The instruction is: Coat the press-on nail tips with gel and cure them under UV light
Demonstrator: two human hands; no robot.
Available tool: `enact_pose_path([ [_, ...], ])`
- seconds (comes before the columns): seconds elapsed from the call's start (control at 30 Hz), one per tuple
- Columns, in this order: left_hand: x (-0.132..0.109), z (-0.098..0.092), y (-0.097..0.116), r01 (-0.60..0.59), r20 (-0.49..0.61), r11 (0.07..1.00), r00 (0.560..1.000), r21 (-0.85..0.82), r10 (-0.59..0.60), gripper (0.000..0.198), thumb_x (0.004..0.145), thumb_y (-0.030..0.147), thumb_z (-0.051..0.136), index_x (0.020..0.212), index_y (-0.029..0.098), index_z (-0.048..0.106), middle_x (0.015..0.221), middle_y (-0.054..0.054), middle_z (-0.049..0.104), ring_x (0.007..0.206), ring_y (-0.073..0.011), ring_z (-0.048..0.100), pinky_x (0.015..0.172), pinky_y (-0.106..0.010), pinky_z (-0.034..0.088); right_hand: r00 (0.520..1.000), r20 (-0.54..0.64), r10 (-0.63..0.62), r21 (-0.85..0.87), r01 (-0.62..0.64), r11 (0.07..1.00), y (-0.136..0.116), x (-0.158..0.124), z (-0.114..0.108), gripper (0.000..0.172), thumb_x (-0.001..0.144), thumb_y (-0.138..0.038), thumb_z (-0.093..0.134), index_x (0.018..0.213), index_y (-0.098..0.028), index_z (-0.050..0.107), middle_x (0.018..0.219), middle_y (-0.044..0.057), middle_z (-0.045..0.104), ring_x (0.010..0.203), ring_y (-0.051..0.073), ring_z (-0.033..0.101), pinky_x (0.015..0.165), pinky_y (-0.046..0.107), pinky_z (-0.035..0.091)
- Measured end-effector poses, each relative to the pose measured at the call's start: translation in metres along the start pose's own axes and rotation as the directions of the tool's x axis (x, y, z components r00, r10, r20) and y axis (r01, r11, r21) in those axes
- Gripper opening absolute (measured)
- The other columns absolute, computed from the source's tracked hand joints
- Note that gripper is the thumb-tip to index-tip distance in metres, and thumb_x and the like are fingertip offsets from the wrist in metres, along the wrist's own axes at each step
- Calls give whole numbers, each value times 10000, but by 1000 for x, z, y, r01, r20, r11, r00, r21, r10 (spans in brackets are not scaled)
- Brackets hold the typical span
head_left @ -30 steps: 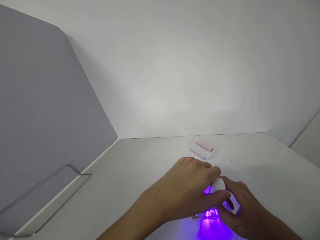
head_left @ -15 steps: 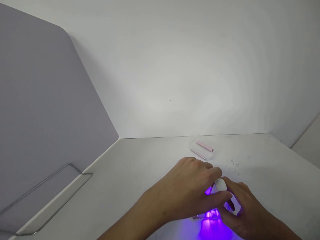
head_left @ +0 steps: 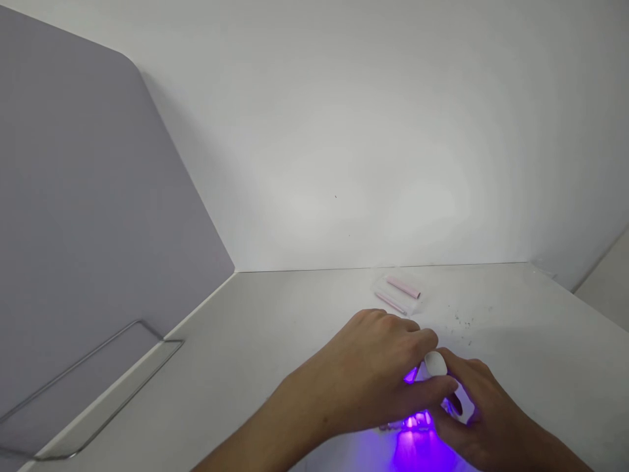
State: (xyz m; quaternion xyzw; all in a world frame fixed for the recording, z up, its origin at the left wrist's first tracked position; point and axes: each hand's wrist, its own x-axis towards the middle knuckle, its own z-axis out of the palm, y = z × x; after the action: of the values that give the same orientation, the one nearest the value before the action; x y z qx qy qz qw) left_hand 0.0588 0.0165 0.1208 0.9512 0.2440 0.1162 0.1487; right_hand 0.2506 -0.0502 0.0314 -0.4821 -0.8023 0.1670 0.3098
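Observation:
A small white UV lamp [head_left: 436, 364] with a rounded end stands between my hands and casts violet light downward. My left hand [head_left: 388, 367] is closed on it, thumb along the near side and fingers behind. Close against its right side, my right hand [head_left: 479, 410] is curled with thumb and fingers bent inward. What those right fingers grip is hidden by the lamp and the glare. Under the lamp, small shiny pieces [head_left: 417, 419] glow violet on the white table [head_left: 275, 314]; their kind cannot be made out.
Beyond my hands lies a clear plastic sleeve [head_left: 417, 305] with a thick pink stick [head_left: 403, 287] and a thin pink pen-like tool [head_left: 390, 303]. Tiny crumbs [head_left: 462, 320] are scattered to the right. A bent metal wire frame [head_left: 125, 401] crosses the table's left edge. A white wall [head_left: 344, 131] rises behind.
Both hands and the lamp hold nearly the same pose. The whole view has shifted very slightly.

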Motion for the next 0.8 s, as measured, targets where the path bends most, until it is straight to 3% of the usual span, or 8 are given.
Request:
enact_pose_path([
  [0.37, 0, 0, -1, 11, 6, 1000, 1000, 18, -11, 427, 947, 440, 585, 662, 156, 442, 573, 58, 436, 482, -84, 299, 532, -264, 268, 998, -29, -63, -40, 62, 997, 3, -1, 2, 178, 821, -97, 455, 879, -259, 502, 607, -65, 484, 495, 146, 448, 460, 211, 422],
  [0.8, 1, -1, 1, 19, 12, 1000, 1000, 11, -19, 428, 947, 427, 585, 654, 155, 433, 568, 59, 426, 479, -83, 296, 530, -263, 270, 1000, 16, 7, -26, -6, 1000, 0, -1, 0, 170, 807, -97, 479, 859, -255, 512, 610, -63, 513, 510, 137, 460, 483, 208, 415],
])
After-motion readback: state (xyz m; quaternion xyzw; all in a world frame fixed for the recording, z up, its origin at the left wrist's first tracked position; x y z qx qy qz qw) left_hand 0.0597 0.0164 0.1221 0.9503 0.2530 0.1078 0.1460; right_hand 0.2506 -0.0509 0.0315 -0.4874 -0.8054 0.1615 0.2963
